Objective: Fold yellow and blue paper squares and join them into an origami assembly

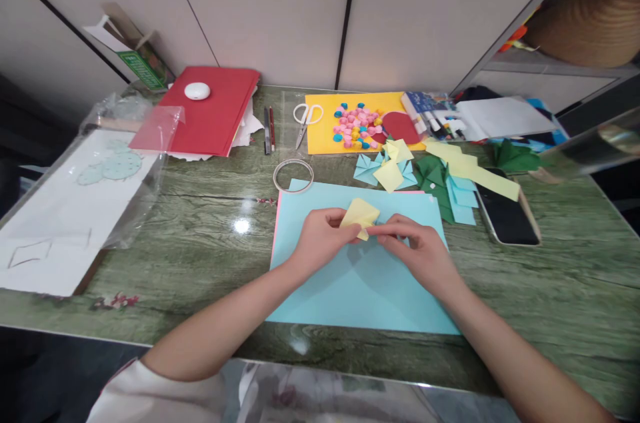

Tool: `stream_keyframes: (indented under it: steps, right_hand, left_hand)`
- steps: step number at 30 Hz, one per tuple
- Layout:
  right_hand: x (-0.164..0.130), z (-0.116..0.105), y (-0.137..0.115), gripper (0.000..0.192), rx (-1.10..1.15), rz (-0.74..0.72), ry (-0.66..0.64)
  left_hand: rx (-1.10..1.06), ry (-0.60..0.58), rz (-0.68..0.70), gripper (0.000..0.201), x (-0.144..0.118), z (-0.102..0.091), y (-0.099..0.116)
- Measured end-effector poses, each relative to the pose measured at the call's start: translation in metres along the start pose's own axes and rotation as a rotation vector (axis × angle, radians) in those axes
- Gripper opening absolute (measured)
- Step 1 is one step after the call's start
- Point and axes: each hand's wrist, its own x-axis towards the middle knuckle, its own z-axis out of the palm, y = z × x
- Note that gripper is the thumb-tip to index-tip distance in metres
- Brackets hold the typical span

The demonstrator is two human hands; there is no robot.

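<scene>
Yellow paper (360,215), partly folded, sits pinched between our two hands above the blue sheet (360,276) on the green tabletop (200,236). Our left hand (320,240) has its grip closed on the near left edge; our right hand (420,250) nips the lower corner. Tape ring (293,175) and phone (507,213) lie beyond.

Left of blue sheet (360,276): bare green table (200,236), open.
Behind: tape ring (293,175), folded papers (390,170) block.
Right: phone (505,213) nearby.
</scene>
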Motion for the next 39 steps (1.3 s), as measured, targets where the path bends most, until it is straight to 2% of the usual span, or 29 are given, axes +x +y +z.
stream_keyframes:
  steps: [11,19,33,39]
  right_hand:
    - [-0.0023,0.0024,-0.0021,0.019,-0.005,0.034,0.027]
    - [-0.0012,0.0017,-0.0035,0.02,0.036,0.065,0.025]
    - [-0.0003,0.0014,0.0002,0.02,0.334,0.231,-0.013]
    - [0.0004,0.0014,0.0013,0.02,0.412,0.257,-0.026]
  left_hand:
    - [0.01,0.023,-0.006,0.017,0.0015,0.0017,-0.0018]
    - [0.06,0.036,0.043,0.019,-0.0005,0.0027,-0.003]
    - [0.051,0.061,0.057,0.016,-0.0021,0.0043,0.0013]
    - [0.093,0.09,0.155,0.013,-0.0044,0.0062,-0.0019]
